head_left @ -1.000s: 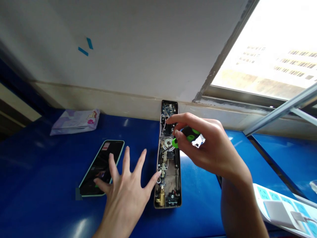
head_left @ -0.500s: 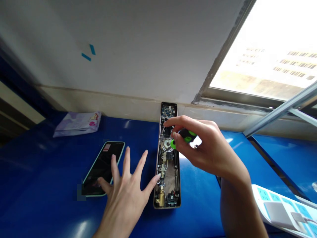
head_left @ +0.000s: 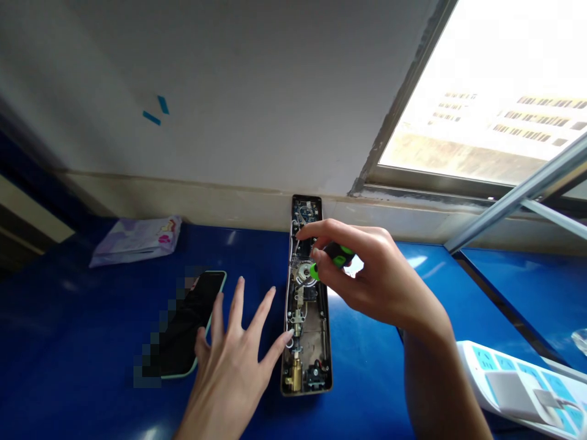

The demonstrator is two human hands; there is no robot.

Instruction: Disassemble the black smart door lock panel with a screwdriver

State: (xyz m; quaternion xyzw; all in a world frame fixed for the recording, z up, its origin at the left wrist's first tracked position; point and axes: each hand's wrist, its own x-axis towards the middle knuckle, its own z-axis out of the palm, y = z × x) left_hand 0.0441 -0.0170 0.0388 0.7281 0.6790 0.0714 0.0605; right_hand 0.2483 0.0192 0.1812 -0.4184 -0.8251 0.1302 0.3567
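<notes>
Packaging in pale purple (head_left: 137,239) is seen lying on the blue table (head_left: 367,379), ahead of the left hand (head_left: 232,359) and off to its left. Above it, well beyond that hand, two blue strips (head_left: 163,105) are stuck to the grey wall (head_left: 257,91). A dark phone with a pale green edge (head_left: 202,305) is placed just to the left of the left hand, its left part masked by blocky blur. The left hand itself is held palm down, its fingers spread wide and nothing grasped, with the thumb tip extended over the left rim of a long casing (head_left: 314,336).

That casing is set between the two hands, face up with its inner parts exposed. A brass part (head_left: 295,376) is fitted at the near end, to the right of the left thumb; a circuit board (head_left: 309,209) is mounted at the far end, beyond the right index fingertip.

By the right hand (head_left: 378,266), a green and black screwdriver (head_left: 339,253) is gripped, its shaft angled down leftward across a round metal disc (head_left: 304,274); whether the tip is seated cannot be made out. To the right of this hand, a metal bar (head_left: 504,205) is slanted before the bright window (head_left: 481,79), and nearer, past the forearm, a white power strip (head_left: 504,362) is occupied by a grey plug (head_left: 508,396).
</notes>
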